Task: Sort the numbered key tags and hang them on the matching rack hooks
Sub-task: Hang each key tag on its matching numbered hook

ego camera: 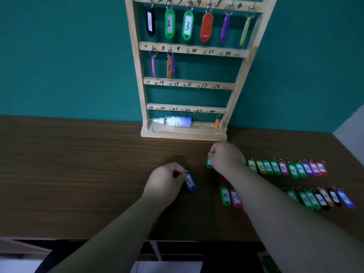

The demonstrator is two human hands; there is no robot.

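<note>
A wooden key rack (239, 89) with numbered hooks stands against the teal wall. Tags hang on hooks 1 to 8, and an orange tag (216, 124) hangs at hook 24. My left hand (165, 179) pinches the ring of a blue tag marked 9 (190, 182) just above the table. My right hand (226, 157) is closed on a green tag (209, 162), whose number is hidden by my fingers. Two rows of numbered tags lie on the table to the right, the far row (287, 168) and the near row (319, 199). Tags 10 (225, 195) and 11 (236, 198) lie near my right forearm.
A white spray bottle (174, 121) lies in the rack's base tray. The brown wooden table (78, 174) runs from the wall to its front edge near me. A pale wall corner shows at the far right.
</note>
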